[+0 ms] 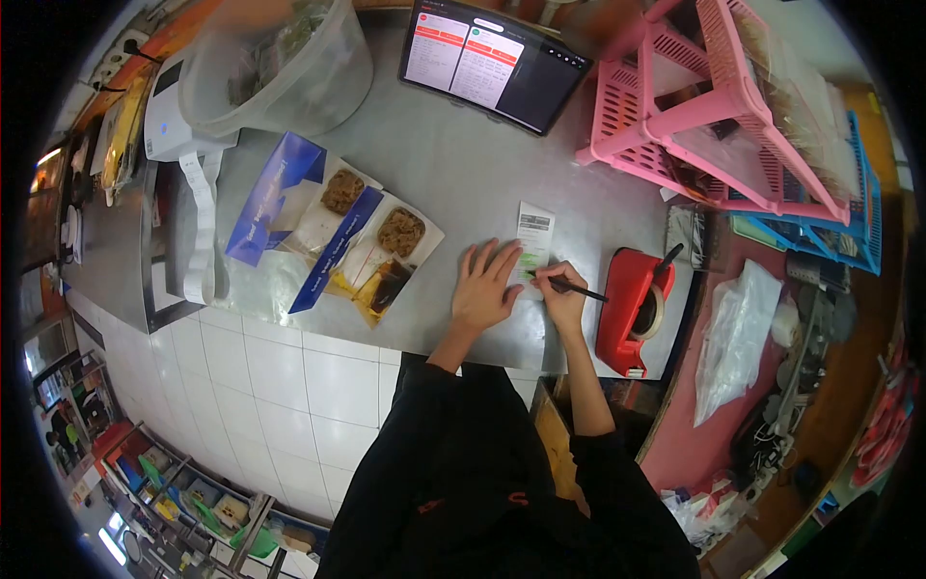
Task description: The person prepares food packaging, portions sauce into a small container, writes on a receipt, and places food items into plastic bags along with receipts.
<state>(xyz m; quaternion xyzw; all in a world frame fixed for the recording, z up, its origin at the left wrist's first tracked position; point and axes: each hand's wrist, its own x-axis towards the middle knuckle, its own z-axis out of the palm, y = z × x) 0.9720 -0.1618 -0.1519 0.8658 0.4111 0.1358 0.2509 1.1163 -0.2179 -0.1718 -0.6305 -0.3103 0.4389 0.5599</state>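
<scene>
On my feed, the left hand (483, 292), fingers spread, likely steadies the printed receipt (535, 234), the right hand (563, 298) pinching a black pen (585, 289) over its lower half

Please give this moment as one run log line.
left hand: at edge of paper slip | right hand: holds black pen, tip at slip | red tape dispenser: beside right hand | tablet: lit

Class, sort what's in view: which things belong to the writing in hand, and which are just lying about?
In use:
slip, left hand at its edge
pen, in the right hand

Apparently just lying about:
tape dispenser
tablet
pink rack
tub
printer
food boxes, untouched but possibly related
</scene>
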